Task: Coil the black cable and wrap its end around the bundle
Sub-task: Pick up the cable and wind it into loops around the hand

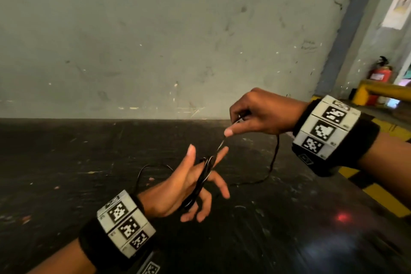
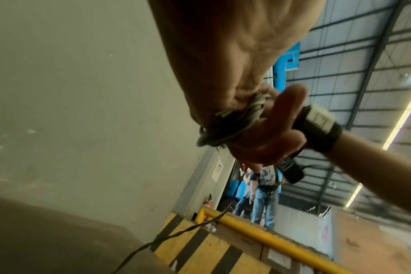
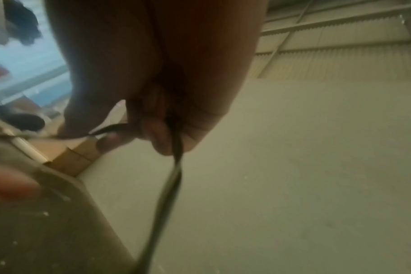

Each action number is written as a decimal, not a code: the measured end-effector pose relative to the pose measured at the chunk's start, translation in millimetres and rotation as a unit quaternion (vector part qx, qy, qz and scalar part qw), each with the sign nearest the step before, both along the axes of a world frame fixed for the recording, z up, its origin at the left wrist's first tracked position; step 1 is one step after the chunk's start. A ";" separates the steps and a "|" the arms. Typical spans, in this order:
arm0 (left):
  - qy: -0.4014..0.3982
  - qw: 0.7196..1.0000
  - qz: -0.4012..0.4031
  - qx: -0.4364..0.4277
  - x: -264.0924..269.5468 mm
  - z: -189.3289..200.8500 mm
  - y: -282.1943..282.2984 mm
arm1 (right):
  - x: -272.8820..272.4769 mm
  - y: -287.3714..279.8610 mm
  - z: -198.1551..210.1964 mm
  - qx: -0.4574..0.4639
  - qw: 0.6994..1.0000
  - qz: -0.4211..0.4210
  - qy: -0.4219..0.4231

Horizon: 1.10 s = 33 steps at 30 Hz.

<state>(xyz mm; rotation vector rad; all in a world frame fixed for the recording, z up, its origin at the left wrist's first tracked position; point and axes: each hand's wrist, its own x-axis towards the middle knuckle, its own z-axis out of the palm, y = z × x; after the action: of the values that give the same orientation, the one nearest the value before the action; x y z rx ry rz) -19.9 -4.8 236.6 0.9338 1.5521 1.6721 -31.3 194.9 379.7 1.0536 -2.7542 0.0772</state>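
Right wrist view blurred, fingertips hard to read | thin black cable (image 1: 203, 179) looped around spread left hand (image 1: 189, 187) | right hand (image 1: 262, 111) pinches cable.

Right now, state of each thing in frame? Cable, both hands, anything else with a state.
black cable: partly coiled, several loops round the left hand; the rest slack, trailing to the dark surface.
left hand: fingers spread, loops strung across them.
right hand: raised, pinching the cable, strand taut down to the coil.
cable end: not seen; no wrap round the bundle.
fire extinguisher: upright by the wall.
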 end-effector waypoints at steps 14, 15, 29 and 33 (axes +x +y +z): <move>-0.100 0.960 0.109 0.240 -31.8 60.3 8.8 | 17.6 -37.8 -136.1 -0.112 0.989 -0.025 -0.097; -0.089 0.961 0.129 0.228 -35.2 57.2 10.6 | 23.0 -40.6 -131.7 -0.108 0.990 -0.031 -0.086; -0.035 0.997 -0.053 -0.044 2.3 -10.6 20.9 | 17.6 8.9 -5.7 0.042 0.998 -0.016 -0.033; -0.059 0.988 -0.141 -0.004 10.1 6.5 15.9 | -2.8 31.7 -21.0 0.048 0.993 -0.055 0.095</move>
<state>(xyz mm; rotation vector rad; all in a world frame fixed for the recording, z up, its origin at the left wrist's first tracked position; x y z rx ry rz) -9.8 11.1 243.0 0.9801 1.2821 1.4907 -34.1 226.6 358.6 0.8778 -2.6580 -0.1645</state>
